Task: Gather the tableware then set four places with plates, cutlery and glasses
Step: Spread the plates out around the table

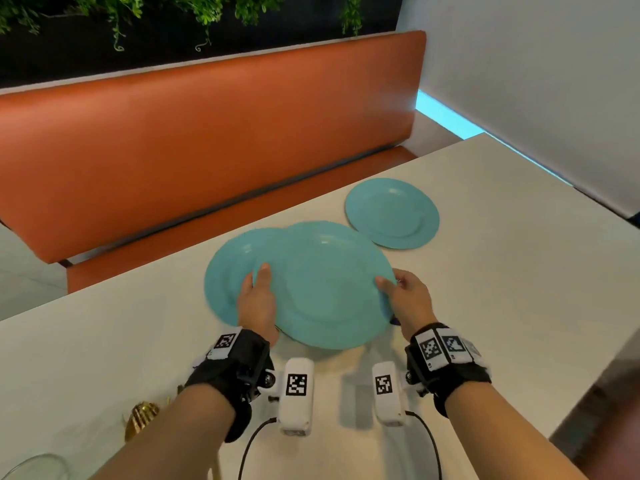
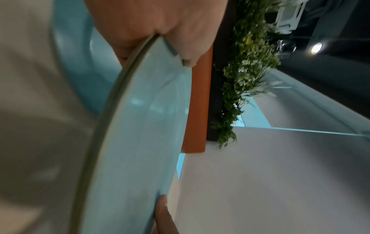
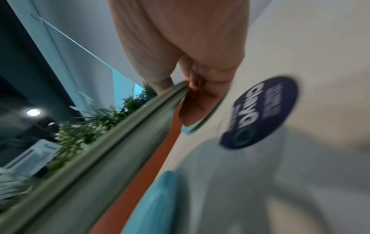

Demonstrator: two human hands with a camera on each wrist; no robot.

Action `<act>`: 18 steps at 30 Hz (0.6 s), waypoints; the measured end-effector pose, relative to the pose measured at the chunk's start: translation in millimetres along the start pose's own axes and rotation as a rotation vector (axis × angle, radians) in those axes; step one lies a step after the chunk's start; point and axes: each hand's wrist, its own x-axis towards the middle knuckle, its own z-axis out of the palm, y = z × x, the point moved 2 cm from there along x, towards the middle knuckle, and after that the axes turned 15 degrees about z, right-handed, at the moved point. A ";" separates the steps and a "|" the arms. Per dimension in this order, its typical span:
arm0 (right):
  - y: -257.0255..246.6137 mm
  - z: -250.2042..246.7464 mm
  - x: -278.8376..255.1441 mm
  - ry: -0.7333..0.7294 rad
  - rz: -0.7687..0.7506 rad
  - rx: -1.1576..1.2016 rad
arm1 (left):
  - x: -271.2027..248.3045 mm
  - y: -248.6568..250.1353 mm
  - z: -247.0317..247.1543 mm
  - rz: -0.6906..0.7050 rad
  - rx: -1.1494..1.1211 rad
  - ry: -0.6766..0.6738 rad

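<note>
Held plate (image 1: 332, 289): turquoise, lifted and tilted above the white table (image 1: 502, 271), gripped at opposite rim edges by both hands.
Left hand (image 1: 258, 299): thumb on top of the rim, fingers curled beneath; clamped on the plate, confirmed in the left wrist view.
Right hand (image 1: 408, 299): thumb over the rim, fingers tucked under; clamped on the same plate.
Plate beneath (image 1: 225, 282): turquoise, lying on the table near the bench-side edge, partly covered by the held plate; touching or apart, cannot tell.
Far plate (image 1: 393, 213): turquoise, flat on the table, further along the same edge, just beside the held one.
Progress: judged early; one plate plainly set down, perhaps two, a third in hand. No fourth plate visible. Cutlery and glasses not yet laid at any place.
Remaining stock: gold cutlery (image 1: 142, 415) and a clear glass rim (image 1: 38, 465) at the near left corner, both cut off by arm and frame edge; count not determinable.
Sticker (image 3: 260, 112): dark round label on the table, blurred, text unreadable.
Surroundings: orange bench (image 1: 207, 140) behind the table, hanging greenery (image 1: 207, 8) above.
</note>
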 end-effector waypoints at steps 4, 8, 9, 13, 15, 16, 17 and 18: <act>28.8 -50.0 -5.0 0.005 0.098 0.104 | -36.6 -21.8 23.2 -0.045 -0.009 -0.075; 53.0 -93.9 -11.5 -0.003 0.186 0.263 | -68.3 -36.7 44.4 -0.066 0.019 -0.149; 56.4 -103.4 -13.1 0.014 0.199 0.290 | -74.3 -40.6 48.5 -0.072 0.018 -0.163; 69.3 -135.7 -21.2 -0.021 0.255 0.366 | -92.4 -58.2 57.5 -0.106 0.141 -0.209; 77.6 -155.5 -23.0 0.007 0.298 0.435 | -95.9 -63.8 56.7 -0.106 0.214 -0.203; 83.7 -167.5 -21.0 0.029 0.315 0.488 | -96.5 -64.7 55.4 -0.097 0.223 -0.204; 88.6 -179.4 -20.8 0.067 0.334 0.538 | -96.0 -65.6 53.9 -0.082 0.228 -0.202; 95.8 -192.0 -16.3 0.105 0.358 0.582 | -94.2 -67.4 51.1 -0.066 0.245 -0.196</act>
